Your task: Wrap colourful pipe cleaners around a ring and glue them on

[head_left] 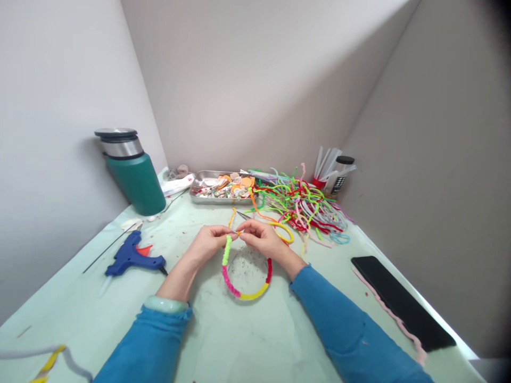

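Observation:
A ring wrapped in green, pink, yellow and red pipe cleaner (243,290) hangs between my hands above the table. My left hand (209,242) pinches its top at the green stretch. My right hand (261,236) is closed on the top of the ring beside it, fingers pressed round an orange pipe cleaner (255,205) that runs from my fingers back toward the pile. Both hands meet at the top of the ring, fingertips nearly touching. Blue sleeves cover my forearms, and a pale bangle (165,304) sits on my left wrist.
A heap of coloured pipe cleaners (307,205) lies behind my right hand, next to a metal tray of small pieces (223,189). A blue glue gun (131,258) and a green flask (133,173) stand left. A black phone (399,300) lies right.

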